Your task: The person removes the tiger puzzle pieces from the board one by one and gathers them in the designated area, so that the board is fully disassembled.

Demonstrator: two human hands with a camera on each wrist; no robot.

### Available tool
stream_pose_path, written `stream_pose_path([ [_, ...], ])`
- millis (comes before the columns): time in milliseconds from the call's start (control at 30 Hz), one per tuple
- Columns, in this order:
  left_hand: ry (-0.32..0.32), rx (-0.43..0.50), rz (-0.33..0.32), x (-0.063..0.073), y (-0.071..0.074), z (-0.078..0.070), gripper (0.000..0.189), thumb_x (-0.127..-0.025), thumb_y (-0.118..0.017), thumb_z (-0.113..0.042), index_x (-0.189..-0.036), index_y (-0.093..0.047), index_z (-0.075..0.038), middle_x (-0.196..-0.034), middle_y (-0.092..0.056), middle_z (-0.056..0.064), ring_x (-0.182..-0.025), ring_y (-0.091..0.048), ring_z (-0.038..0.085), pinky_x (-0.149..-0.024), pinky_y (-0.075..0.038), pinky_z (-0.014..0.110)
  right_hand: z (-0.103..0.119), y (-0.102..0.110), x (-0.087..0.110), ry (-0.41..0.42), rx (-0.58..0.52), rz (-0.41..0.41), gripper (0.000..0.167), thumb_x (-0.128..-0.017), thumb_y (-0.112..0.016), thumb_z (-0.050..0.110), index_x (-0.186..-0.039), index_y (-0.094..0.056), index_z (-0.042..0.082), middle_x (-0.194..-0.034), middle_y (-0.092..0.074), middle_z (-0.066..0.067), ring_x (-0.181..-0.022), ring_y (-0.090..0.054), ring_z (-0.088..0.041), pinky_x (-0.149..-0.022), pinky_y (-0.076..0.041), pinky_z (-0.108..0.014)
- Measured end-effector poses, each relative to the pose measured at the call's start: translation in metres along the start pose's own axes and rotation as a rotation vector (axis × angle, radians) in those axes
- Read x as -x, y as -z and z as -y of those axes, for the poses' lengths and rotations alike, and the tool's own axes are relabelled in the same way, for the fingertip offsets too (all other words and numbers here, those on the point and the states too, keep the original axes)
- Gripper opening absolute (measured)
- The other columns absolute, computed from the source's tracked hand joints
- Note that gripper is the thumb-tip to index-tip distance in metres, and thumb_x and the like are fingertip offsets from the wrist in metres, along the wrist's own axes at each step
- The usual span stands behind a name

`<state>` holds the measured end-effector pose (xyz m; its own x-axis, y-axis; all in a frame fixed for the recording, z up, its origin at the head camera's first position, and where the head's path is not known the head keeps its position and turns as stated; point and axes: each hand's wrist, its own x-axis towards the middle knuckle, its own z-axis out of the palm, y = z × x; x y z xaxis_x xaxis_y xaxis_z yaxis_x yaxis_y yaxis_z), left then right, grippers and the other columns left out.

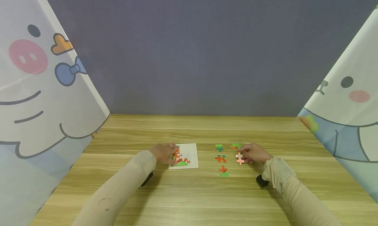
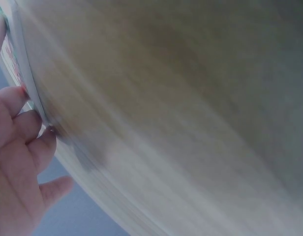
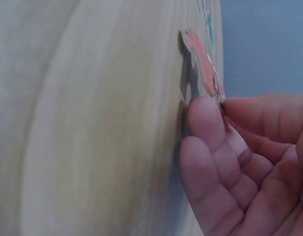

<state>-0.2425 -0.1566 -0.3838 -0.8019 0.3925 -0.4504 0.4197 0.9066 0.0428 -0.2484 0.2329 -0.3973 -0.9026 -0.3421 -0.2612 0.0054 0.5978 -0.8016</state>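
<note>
A white square puzzle tray [image 1: 192, 154] lies on the table, with joined tiger puzzle pieces [image 1: 183, 163] in its left and lower part. My left hand [image 1: 162, 154] rests on the tray's left side, its fingers spread over the frame and the picture. In the left wrist view the fingertips [image 2: 16, 98] lie along the tray's edge. On the right, my right hand [image 1: 256, 153] pinches a pink puzzle piece [image 1: 240, 160] between thumb and fingers. The right wrist view shows this piece [image 3: 204, 66] tilted up from the tabletop, its near corner between the fingertips.
Between the tray and my right hand lie a green piece [image 1: 219, 147], an orange striped piece [image 1: 220, 159] and an orange-green piece [image 1: 223, 171]. Another green piece [image 1: 236, 146] is just beyond the right fingertips. A grey panel [image 1: 200, 55] stands behind the wooden table [image 1: 189, 196].
</note>
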Motion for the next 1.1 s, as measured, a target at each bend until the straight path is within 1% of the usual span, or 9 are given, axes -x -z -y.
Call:
stream_pose_path([
  [233, 0.005, -0.014, -0.007, -0.002, -0.002, 0.001, 0.076, -0.097, -0.057, -0.051, -0.158, -0.030, -0.016, -0.164, -0.024, 0.007, -0.148, -0.029, 0.023, -0.115, -0.031, 0.052, -0.004, 0.000, -0.003, 0.001, -0.008, -0.025, 0.035, -0.094, -0.054, -0.002, -0.126, -0.057, -0.017, -0.075, -0.065, -0.004, -0.062, -0.058, -0.013, -0.057, -0.052, -0.028],
  [367, 0.004, -0.023, -0.005, -0.003, -0.001, 0.000, 0.076, -0.097, -0.057, -0.052, -0.158, -0.030, -0.015, -0.164, -0.024, 0.007, -0.148, -0.029, 0.023, -0.115, -0.031, 0.053, -0.004, 0.001, -0.004, -0.008, -0.011, -0.036, 0.034, -0.094, -0.055, -0.001, -0.124, -0.057, -0.018, -0.079, -0.067, -0.005, -0.063, -0.059, -0.013, -0.058, -0.052, -0.029],
  [533, 0.006, -0.017, -0.003, -0.003, -0.001, 0.001, 0.076, -0.097, -0.058, -0.051, -0.158, -0.030, -0.015, -0.164, -0.024, 0.008, -0.149, -0.028, 0.024, -0.116, -0.029, 0.054, -0.001, 0.002, -0.006, -0.006, -0.011, -0.079, 0.029, -0.094, -0.056, 0.000, -0.118, -0.059, -0.018, -0.084, -0.068, -0.007, -0.065, -0.060, -0.014, -0.060, -0.053, -0.028],
  [600, 0.007, -0.014, -0.005, -0.003, -0.001, 0.001, 0.076, -0.097, -0.058, -0.051, -0.158, -0.030, -0.015, -0.164, -0.024, 0.008, -0.148, -0.029, 0.024, -0.116, -0.029, 0.054, 0.001, 0.001, -0.007, -0.006, -0.024, -0.101, 0.029, -0.094, -0.056, 0.001, -0.117, -0.060, -0.018, -0.081, -0.067, -0.006, -0.063, -0.059, -0.013, -0.059, -0.053, -0.028],
  [667, 0.007, -0.014, -0.007, -0.003, -0.001, 0.001, 0.076, -0.097, -0.058, -0.050, -0.158, -0.030, -0.015, -0.164, -0.024, 0.008, -0.148, -0.029, 0.025, -0.115, -0.029, 0.054, 0.004, 0.000, -0.008, -0.005, -0.040, -0.111, 0.031, -0.094, -0.056, 0.002, -0.118, -0.059, -0.017, -0.073, -0.063, -0.004, -0.058, -0.054, -0.012, -0.061, -0.051, -0.028],
  [800, 0.004, -0.014, -0.013, -0.002, -0.002, 0.000, 0.076, -0.097, -0.058, -0.050, -0.158, -0.031, -0.014, -0.164, -0.025, 0.008, -0.148, -0.029, 0.025, -0.115, -0.031, 0.054, 0.012, -0.006, -0.010, -0.001, -0.069, -0.111, 0.034, -0.095, -0.058, 0.005, -0.122, -0.059, -0.014, -0.065, -0.057, -0.002, -0.054, -0.046, -0.012, -0.059, -0.046, -0.027],
  [900, 0.006, -0.017, -0.018, -0.002, -0.003, 0.000, 0.076, -0.097, -0.058, -0.051, -0.157, -0.031, -0.014, -0.164, -0.025, 0.008, -0.148, -0.029, 0.025, -0.114, -0.031, 0.054, 0.017, -0.011, -0.011, 0.017, -0.069, -0.104, 0.035, -0.096, -0.060, 0.007, -0.123, -0.059, -0.014, -0.071, -0.061, -0.004, -0.060, -0.053, -0.012, -0.058, -0.048, -0.027],
  [1000, 0.012, -0.024, -0.017, -0.002, -0.003, 0.000, 0.076, -0.097, -0.058, -0.051, -0.158, -0.031, -0.015, -0.164, -0.025, 0.007, -0.148, -0.029, 0.024, -0.114, -0.032, 0.053, 0.021, -0.016, -0.014, 0.034, -0.065, -0.100, 0.036, -0.096, -0.061, 0.007, -0.124, -0.059, -0.014, -0.077, -0.065, -0.008, -0.065, -0.059, -0.014, -0.060, -0.053, -0.027],
  [1100, 0.015, -0.028, -0.016, -0.001, -0.002, 0.000, 0.076, -0.097, -0.057, -0.052, -0.158, -0.031, -0.015, -0.164, -0.025, 0.007, -0.149, -0.028, 0.024, -0.116, -0.028, 0.054, 0.024, -0.019, -0.018, 0.066, -0.046, -0.088, 0.035, -0.097, -0.060, 0.007, -0.125, -0.059, -0.014, -0.073, -0.063, -0.009, -0.061, -0.055, -0.014, -0.058, -0.050, -0.027],
])
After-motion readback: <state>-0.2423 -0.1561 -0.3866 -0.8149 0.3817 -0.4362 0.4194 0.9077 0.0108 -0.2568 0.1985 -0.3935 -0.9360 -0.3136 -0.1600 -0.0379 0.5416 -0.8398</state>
